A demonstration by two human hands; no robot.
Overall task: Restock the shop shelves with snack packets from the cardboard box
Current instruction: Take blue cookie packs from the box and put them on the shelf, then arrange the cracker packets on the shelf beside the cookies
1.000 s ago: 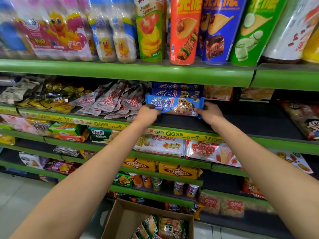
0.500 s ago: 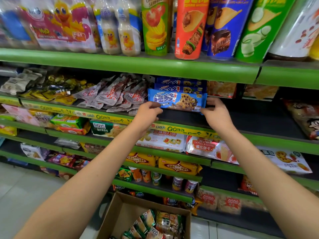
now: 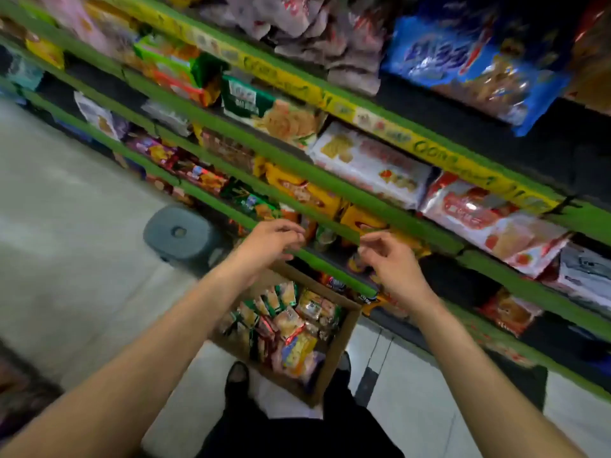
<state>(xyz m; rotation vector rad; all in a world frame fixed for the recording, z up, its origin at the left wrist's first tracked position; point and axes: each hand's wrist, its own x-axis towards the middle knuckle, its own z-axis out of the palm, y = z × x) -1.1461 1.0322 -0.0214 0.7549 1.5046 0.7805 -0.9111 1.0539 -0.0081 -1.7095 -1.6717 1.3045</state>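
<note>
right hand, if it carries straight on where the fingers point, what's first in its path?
Probably the green front edge of the low shelf: the right hand has loosely curled fingers aimed at it, holding nothing. Motion blur leaves depth unclear; the small jars behind would come next.

almost no print can be read; the view is tilted and smeared by motion. a yellow price strip (image 3: 439, 152) along a green shelf edge carries green lettering that looks like "qq" followed by characters too blurred to make out. a blue packet (image 3: 469, 64) on the shelf above has large white chinese characters, unreadable here. a green and white packet (image 3: 246, 100) and a red and white packet (image 3: 476, 209) also carry chinese print, too soft to read. packets in the cardboard box (image 3: 334, 352) show no legible text.
</note>
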